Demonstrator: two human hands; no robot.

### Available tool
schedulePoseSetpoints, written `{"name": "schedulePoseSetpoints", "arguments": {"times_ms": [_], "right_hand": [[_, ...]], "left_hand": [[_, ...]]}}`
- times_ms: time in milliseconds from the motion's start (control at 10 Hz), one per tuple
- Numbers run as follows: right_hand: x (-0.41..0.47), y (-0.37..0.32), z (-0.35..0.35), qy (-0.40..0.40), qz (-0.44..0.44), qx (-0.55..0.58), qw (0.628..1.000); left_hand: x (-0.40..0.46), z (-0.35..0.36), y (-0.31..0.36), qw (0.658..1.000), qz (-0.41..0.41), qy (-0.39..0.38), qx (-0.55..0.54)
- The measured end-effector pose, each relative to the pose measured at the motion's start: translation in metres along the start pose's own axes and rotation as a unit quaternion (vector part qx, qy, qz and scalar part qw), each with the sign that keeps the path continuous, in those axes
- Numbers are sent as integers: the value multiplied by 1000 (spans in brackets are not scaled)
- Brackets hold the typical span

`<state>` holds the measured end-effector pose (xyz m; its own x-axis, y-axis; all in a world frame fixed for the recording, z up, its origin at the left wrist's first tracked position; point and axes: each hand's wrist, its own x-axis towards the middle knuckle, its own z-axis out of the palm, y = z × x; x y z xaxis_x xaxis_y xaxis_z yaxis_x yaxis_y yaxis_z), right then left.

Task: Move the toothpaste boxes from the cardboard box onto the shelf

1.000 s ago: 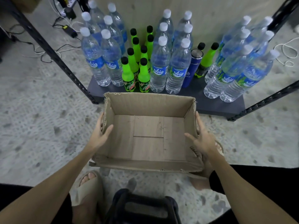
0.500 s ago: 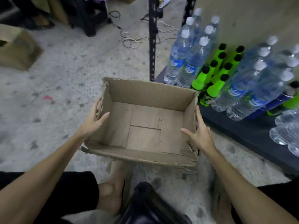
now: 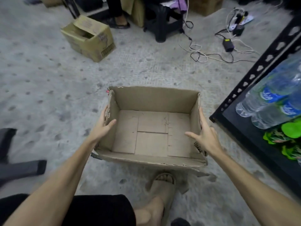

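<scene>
An open brown cardboard box [image 3: 153,101] hangs in front of me above the floor, and nothing lies inside it. My left hand [image 3: 102,128] grips its left wall, thumb inside. Its right wall is held by my right hand [image 3: 206,137], thumb inside as well. The black metal shelf [image 3: 244,128] stands at the right edge, carrying water bottles [image 3: 267,101] and green bottles [image 3: 291,128]. No toothpaste boxes are in view.
A second, yellowish cardboard box [image 3: 89,38] sits on the concrete floor at the far left. Cables and a power adapter [image 3: 228,44] lie at the far right. A black stool [image 3: 162,22] and another person's foot [image 3: 120,23] are at the back. My sandalled foot [image 3: 162,185] is below the box.
I have turned to the left with the box held in both hands. The shelf has slid to the right edge of view, and the second cardboard box and stool have come into sight.
</scene>
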<state>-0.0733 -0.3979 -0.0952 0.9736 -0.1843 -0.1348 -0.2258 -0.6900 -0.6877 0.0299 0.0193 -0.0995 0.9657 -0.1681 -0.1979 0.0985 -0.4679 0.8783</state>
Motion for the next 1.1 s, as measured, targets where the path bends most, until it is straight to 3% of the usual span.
{"name": "schedulePoseSetpoints", "arguments": {"times_ms": [300, 500, 900, 1000, 1100], "right_hand": [[23, -6, 45, -41, -19, 56, 997], [21, -9, 41, -18, 1, 35, 999], [1, -16, 23, 28, 30, -32, 999], [-4, -24, 6, 51, 18, -9, 999], [-25, -35, -12, 99, 20, 64, 993]], "left_hand": [[16, -1, -32, 971, 30, 77, 224], [8, -4, -28, 974, 22, 145, 173], [-17, 20, -7, 912, 16, 206, 355], [-22, 37, 18, 913, 8, 215, 347], [-48, 75, 39, 926, 54, 216, 307]]}}
